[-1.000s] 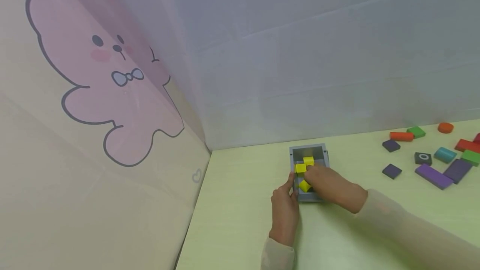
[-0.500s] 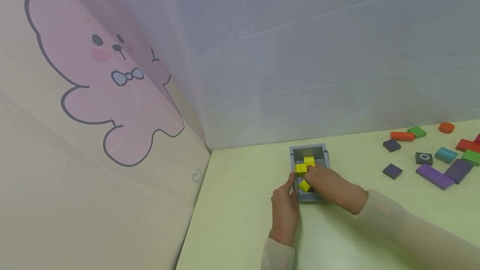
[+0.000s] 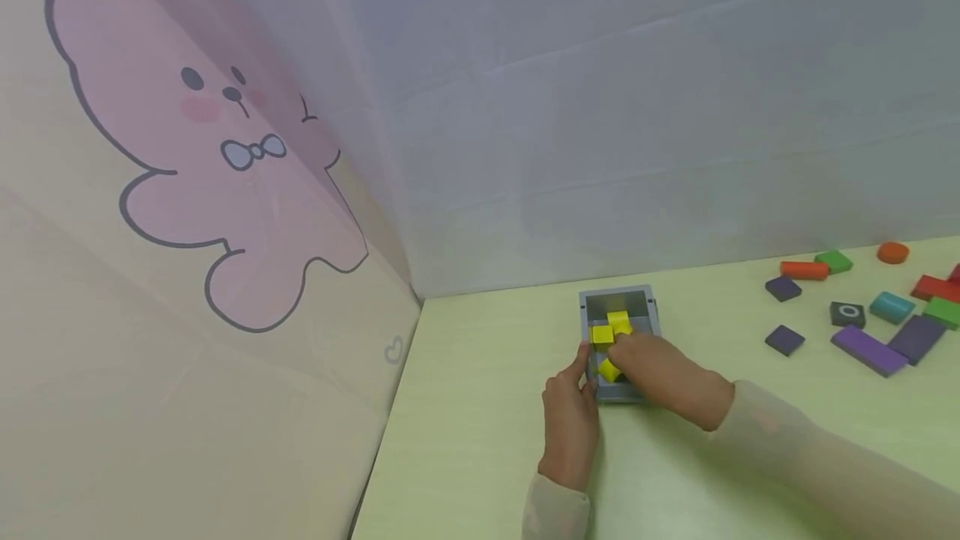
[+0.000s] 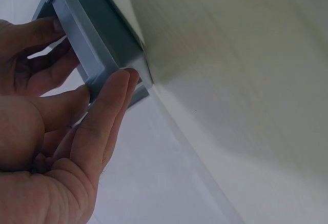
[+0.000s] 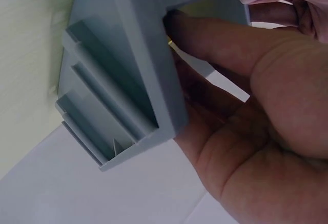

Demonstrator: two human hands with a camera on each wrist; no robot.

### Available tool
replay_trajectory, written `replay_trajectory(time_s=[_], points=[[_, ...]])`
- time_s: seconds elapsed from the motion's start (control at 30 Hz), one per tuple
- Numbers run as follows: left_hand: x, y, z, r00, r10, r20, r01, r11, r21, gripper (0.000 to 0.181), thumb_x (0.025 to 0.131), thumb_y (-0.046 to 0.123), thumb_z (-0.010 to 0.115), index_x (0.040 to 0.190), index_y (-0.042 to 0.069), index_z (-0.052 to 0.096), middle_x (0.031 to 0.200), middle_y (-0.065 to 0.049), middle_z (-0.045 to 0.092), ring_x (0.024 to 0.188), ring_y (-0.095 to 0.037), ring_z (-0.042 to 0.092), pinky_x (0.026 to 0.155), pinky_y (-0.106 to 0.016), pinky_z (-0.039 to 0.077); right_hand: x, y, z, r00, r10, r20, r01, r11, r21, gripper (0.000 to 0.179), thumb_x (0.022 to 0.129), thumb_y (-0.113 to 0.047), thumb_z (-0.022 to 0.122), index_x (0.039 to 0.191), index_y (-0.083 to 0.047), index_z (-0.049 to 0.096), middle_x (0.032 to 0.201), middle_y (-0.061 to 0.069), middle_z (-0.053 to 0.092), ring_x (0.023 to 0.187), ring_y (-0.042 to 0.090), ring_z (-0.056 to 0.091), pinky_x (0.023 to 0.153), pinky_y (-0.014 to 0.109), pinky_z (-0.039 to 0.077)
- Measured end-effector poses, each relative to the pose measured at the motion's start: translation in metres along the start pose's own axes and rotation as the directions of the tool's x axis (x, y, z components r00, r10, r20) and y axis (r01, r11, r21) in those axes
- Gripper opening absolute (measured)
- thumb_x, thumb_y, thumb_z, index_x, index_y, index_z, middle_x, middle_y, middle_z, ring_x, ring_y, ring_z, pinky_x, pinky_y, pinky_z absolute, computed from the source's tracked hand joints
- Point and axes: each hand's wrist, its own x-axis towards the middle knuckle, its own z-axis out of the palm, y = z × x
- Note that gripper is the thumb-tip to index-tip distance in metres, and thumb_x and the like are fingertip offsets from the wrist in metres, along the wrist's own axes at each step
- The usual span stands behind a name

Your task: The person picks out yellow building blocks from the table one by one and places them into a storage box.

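A small grey box with an open top stands on the table, with several yellow blocks inside. My left hand holds its left wall; in the left wrist view the thumb lies at the rim and straight fingers run along the outside. My right hand reaches over the right wall into the box, fingers bent, close against the yellow blocks. In the right wrist view its thumb goes in past the rim, with a speck of yellow at the tip. The fingertips are hidden, so I cannot tell whether they pinch a block.
On the right of the pale table lie loose blocks: a purple bar, a teal cylinder, an orange cylinder, a dark block with a white ring and others. A grey-white sheet rises behind, a rabbit-print sheet at left.
The far yellow block beside the right fingers has tipped slightly within the box. Both hands stay in nearly the same place.
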Motion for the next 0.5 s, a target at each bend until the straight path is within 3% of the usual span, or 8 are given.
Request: replay_trajectory(time_s=[0.5], points=[[0.0, 0.001, -0.001, 1.0, -0.01, 0.014, 0.01, 1.0, 0.0, 0.056, 0.092, -0.008, 0.074, 0.144, 0.012, 0.066, 0.129, -0.013, 0.073, 0.117, -0.028, 0.071, 0.089, -0.038, 0.061, 0.0, 0.008, -0.022, 1.0, 0.013, -0.001, -0.013, 1.0, 0.028, 0.028, 0.074, 0.009, 0.09, 0.085, -0.007, 0.069, 0.087, 0.007, 0.065, 0.072, 0.016, 0.056, 0.067, 0.03, 0.058]])
